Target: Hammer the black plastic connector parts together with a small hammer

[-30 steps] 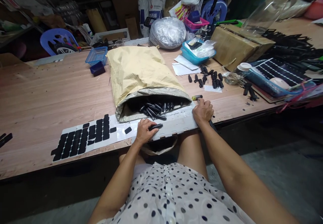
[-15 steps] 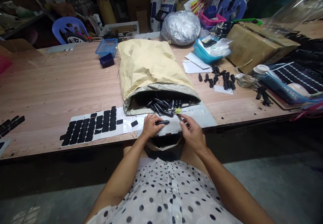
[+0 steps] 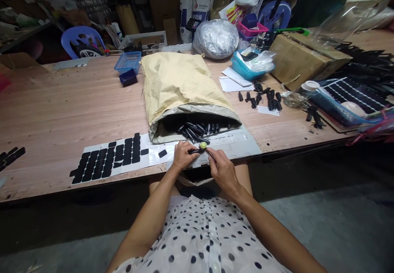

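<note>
My left hand is closed on a slim black cylindrical part just over the table's front edge. A thin-handled tool with a round yellow-green tip is pinched in my right hand. That tip is at the right end of the black part; whether they touch I cannot tell. Directly beyond my hands lies a tan sack, its mouth facing me. Similar black parts spill from it. Under my hands is a pale grey board.
To the left lies a sheet of black rounded stickers. Small blue baskets stand behind it. Short black pieces lie at right, near a cardboard box and a blue tray. A stuffed plastic bag sits behind the sack.
My right hand has moved left, bringing the yellow-green tip to the end of the black part. My left hand still holds that part. The view has shifted slightly.
</note>
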Action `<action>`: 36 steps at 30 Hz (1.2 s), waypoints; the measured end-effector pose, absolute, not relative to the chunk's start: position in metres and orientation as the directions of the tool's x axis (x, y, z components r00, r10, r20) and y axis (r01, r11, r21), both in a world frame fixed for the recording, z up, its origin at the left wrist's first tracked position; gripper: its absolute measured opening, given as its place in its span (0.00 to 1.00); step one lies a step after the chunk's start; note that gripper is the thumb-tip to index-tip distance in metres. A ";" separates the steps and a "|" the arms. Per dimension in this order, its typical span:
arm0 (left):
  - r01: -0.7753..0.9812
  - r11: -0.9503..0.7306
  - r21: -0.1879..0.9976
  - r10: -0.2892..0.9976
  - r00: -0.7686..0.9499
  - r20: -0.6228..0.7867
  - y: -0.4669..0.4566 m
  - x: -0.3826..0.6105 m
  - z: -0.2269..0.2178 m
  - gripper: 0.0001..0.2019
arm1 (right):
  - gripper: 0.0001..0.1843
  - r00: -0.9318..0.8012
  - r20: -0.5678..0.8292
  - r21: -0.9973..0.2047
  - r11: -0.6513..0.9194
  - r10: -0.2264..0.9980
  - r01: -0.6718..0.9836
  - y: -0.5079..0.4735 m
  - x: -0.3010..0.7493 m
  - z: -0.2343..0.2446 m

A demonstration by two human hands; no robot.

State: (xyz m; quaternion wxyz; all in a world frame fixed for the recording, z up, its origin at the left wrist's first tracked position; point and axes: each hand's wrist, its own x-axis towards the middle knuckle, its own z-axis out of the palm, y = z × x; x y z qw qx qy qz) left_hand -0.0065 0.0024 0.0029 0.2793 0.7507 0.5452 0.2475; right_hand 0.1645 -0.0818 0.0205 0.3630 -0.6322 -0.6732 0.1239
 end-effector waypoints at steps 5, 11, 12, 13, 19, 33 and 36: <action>0.665 -0.268 0.697 0.953 0.291 0.089 0.004 -0.010 0.000 0.05 | 0.21 0.057 0.350 -0.625 0.188 0.935 0.758 -0.083 0.169 0.019; 0.692 -0.311 0.652 0.943 0.312 0.118 0.002 -0.012 -0.002 0.05 | 0.21 0.291 0.398 -0.594 0.002 0.870 0.804 -0.061 0.213 0.023; 0.699 -0.319 0.640 0.940 0.316 0.124 0.003 -0.012 -0.002 0.05 | 0.21 0.366 0.390 -0.580 -0.083 0.845 0.810 -0.052 0.227 0.023; 0.703 -0.328 0.631 0.938 0.322 0.128 0.003 -0.012 -0.002 0.05 | 0.22 0.441 0.375 -0.564 -0.176 0.816 0.807 -0.043 0.242 0.023; 0.698 -0.335 0.633 0.935 0.329 0.132 0.003 -0.012 -0.001 0.04 | 0.23 0.671 0.219 -0.446 -0.539 0.708 0.715 0.006 0.295 0.014; 0.430 -0.691 0.582 0.709 0.563 0.425 -0.036 -0.025 -0.003 0.12 | 0.22 0.611 0.248 -0.288 -0.545 0.752 0.787 0.015 0.282 0.005; 0.309 -0.767 0.562 0.590 0.686 0.427 -0.071 -0.023 -0.020 0.15 | 0.22 0.606 0.261 -0.286 -0.539 0.751 0.792 0.016 0.283 0.003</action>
